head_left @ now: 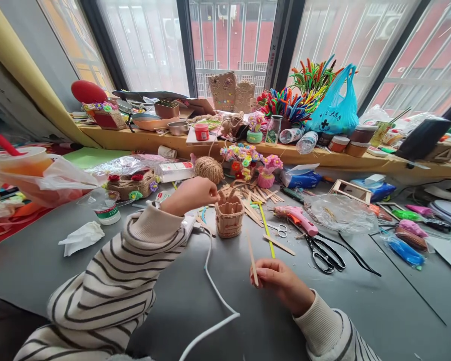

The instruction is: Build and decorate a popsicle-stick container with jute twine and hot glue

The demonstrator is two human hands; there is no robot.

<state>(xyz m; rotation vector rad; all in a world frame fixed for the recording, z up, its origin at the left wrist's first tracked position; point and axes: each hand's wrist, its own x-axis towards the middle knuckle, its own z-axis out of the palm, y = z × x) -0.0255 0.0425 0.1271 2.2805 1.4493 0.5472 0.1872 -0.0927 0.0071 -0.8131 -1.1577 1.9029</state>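
My left hand (195, 194) is closed, its fingertips touching the rim of a small basket made of wooden sticks (229, 217) that stands upright on the grey table (195, 301). My right hand (281, 283) is nearer to me and pinches a thin wooden stick (252, 258) that points away from me toward the basket. A pile of loose wooden sticks (257, 196) lies just behind the basket. A ball of twine (208, 169) sits behind my left hand.
A pink glue gun (296, 218), black scissors (323, 253), small scissors (280, 229) and a yellow strip (266, 230) lie right of the basket. A white cord (218, 296) runs toward me. Crumpled plastic (340, 213), clay pieces (408, 240) and a cluttered wooden sill (323, 158) surround the work area.
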